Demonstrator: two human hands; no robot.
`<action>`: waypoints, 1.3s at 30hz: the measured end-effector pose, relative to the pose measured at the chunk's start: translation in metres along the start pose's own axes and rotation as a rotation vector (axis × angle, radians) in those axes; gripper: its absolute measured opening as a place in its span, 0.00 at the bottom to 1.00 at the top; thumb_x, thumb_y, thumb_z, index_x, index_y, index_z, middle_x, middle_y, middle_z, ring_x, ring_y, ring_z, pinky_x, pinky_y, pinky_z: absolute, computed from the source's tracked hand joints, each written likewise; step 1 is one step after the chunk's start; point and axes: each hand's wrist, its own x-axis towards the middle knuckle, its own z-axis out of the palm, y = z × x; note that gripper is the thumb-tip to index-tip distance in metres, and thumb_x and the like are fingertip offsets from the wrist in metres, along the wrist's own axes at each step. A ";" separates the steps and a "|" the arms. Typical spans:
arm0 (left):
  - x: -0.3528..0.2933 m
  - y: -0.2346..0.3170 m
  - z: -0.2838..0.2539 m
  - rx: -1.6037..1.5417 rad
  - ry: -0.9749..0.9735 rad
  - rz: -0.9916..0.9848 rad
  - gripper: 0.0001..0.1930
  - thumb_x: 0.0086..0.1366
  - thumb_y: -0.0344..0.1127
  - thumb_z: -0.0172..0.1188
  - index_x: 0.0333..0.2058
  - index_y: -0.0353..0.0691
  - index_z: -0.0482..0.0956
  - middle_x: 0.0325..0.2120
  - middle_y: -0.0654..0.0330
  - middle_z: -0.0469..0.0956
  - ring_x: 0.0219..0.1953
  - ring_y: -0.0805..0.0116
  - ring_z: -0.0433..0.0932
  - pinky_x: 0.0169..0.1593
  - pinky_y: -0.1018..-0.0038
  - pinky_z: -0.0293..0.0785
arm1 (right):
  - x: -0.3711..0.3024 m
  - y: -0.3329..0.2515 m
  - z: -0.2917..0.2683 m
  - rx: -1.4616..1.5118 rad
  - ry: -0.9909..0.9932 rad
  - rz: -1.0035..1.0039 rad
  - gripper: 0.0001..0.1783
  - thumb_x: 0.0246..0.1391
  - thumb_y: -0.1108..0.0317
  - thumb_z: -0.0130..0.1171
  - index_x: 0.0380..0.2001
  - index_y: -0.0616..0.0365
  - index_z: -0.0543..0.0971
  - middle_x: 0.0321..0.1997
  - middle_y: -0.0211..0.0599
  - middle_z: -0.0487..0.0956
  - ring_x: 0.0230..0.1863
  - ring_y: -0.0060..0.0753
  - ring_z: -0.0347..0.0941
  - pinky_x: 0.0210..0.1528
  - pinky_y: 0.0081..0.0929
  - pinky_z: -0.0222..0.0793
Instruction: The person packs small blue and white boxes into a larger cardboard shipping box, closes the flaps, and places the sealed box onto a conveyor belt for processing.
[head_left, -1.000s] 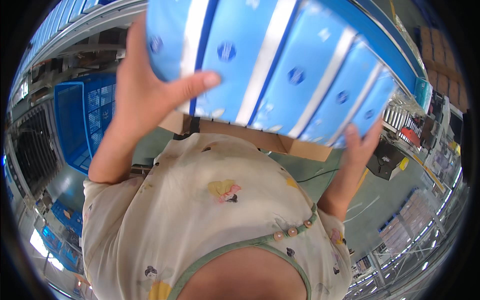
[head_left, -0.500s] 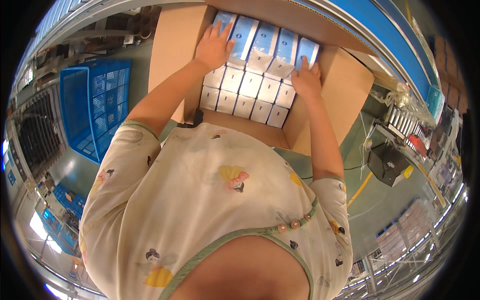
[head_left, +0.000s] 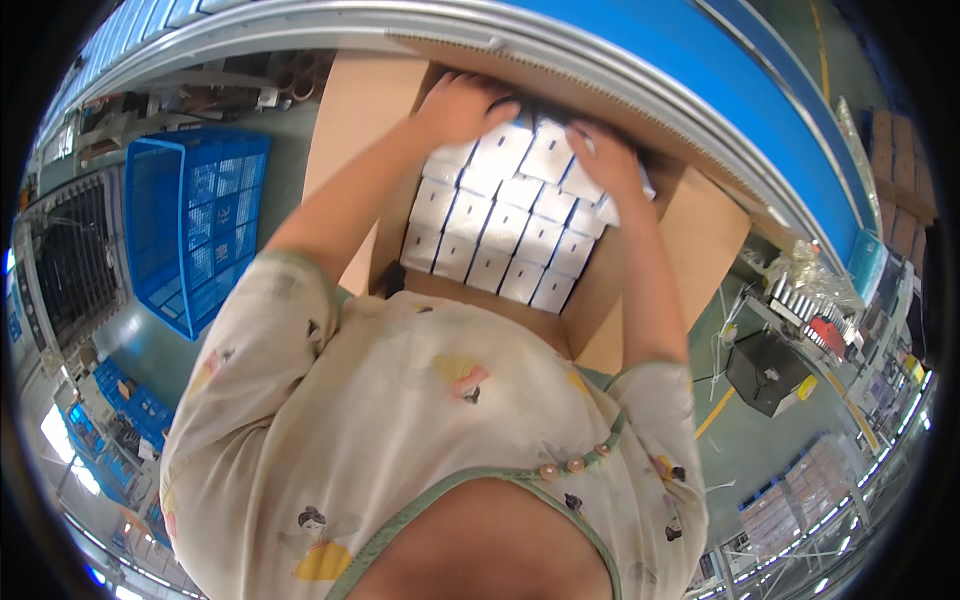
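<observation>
A large open cardboard box (head_left: 590,338) in front of me holds rows of blue-and-white tissue packs (head_left: 472,212), their white ends facing me. My left hand (head_left: 462,108) curls over the far left end of the back row, thumb on the near side. At the right end of that row, my right hand (head_left: 606,160) grips with its thumb toward the middle and its fingers partly hidden. The back-row packs (head_left: 545,150) sit a little unevenly between both hands, and a pack at the right juts out beneath my right hand.
The box's left flap (head_left: 358,130) and right flap (head_left: 700,235) are folded outward. Behind it runs a metal-edged blue conveyor (head_left: 640,45). A blue plastic crate (head_left: 195,220) stands at left. A black box-shaped object (head_left: 768,372) and cables lie at right.
Both hands have shifted from the packs' blue faces to the far side of the back row. That row has tipped, so its white ends show instead of blue.
</observation>
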 end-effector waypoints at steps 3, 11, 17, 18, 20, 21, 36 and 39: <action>-0.041 0.024 -0.006 0.135 0.275 -0.108 0.26 0.50 0.52 0.58 0.43 0.40 0.70 0.40 0.49 0.67 0.47 0.51 0.64 0.49 0.61 0.62 | -0.073 0.012 0.010 0.026 0.416 0.155 0.27 0.40 0.61 0.56 0.49 0.48 0.70 0.53 0.50 0.66 0.55 0.54 0.58 0.54 0.47 0.53; -0.034 0.032 0.005 0.058 0.455 -0.334 0.25 0.48 0.37 0.62 0.44 0.37 0.66 0.45 0.50 0.62 0.48 0.52 0.62 0.47 0.65 0.65 | -0.071 0.000 0.022 -0.142 0.223 0.081 0.38 0.44 0.62 0.54 0.59 0.51 0.53 0.62 0.54 0.51 0.64 0.56 0.42 0.63 0.45 0.40; -0.065 0.020 0.007 0.395 -0.271 -0.110 0.27 0.56 0.41 0.51 0.51 0.32 0.62 0.57 0.53 0.53 0.60 0.58 0.50 0.60 0.64 0.50 | -0.123 -0.004 0.046 0.310 0.048 0.179 0.33 0.46 0.62 0.52 0.56 0.59 0.58 0.56 0.56 0.62 0.58 0.51 0.58 0.57 0.34 0.55; -0.063 0.021 0.003 0.439 -0.441 -0.134 0.29 0.58 0.44 0.49 0.54 0.31 0.59 0.60 0.53 0.50 0.62 0.59 0.45 0.62 0.64 0.46 | -0.131 -0.015 0.045 0.372 0.028 0.199 0.33 0.46 0.62 0.52 0.56 0.59 0.59 0.55 0.56 0.63 0.56 0.50 0.60 0.56 0.33 0.57; -0.050 0.031 -0.007 0.442 -0.665 -0.124 0.30 0.60 0.47 0.46 0.55 0.30 0.58 0.60 0.52 0.49 0.62 0.58 0.48 0.61 0.65 0.47 | -0.136 -0.023 0.051 0.464 0.044 0.180 0.32 0.47 0.61 0.53 0.56 0.59 0.60 0.55 0.52 0.64 0.56 0.48 0.61 0.55 0.33 0.58; -0.050 0.034 -0.013 0.316 -0.668 -0.137 0.30 0.60 0.48 0.46 0.54 0.30 0.59 0.59 0.51 0.51 0.61 0.57 0.49 0.61 0.66 0.48 | -0.139 -0.037 0.040 0.474 0.023 0.179 0.31 0.47 0.61 0.53 0.55 0.58 0.61 0.55 0.51 0.65 0.55 0.48 0.62 0.54 0.32 0.59; -0.059 -0.083 -0.255 0.284 0.735 -0.082 0.10 0.55 0.40 0.54 0.33 0.44 0.79 0.42 0.52 0.70 0.43 0.53 0.68 0.47 0.61 0.63 | -0.142 -0.072 -0.017 1.040 0.357 0.124 0.13 0.47 0.73 0.40 0.14 0.63 0.70 0.13 0.37 0.71 0.13 0.20 0.64 0.17 0.16 0.60; -0.049 -0.087 -0.254 0.290 0.778 -0.016 0.12 0.56 0.41 0.55 0.37 0.44 0.77 0.45 0.52 0.69 0.44 0.52 0.68 0.47 0.62 0.64 | -0.139 -0.083 -0.028 1.014 0.382 0.102 0.12 0.47 0.73 0.40 0.14 0.63 0.69 0.13 0.36 0.70 0.13 0.20 0.64 0.17 0.15 0.60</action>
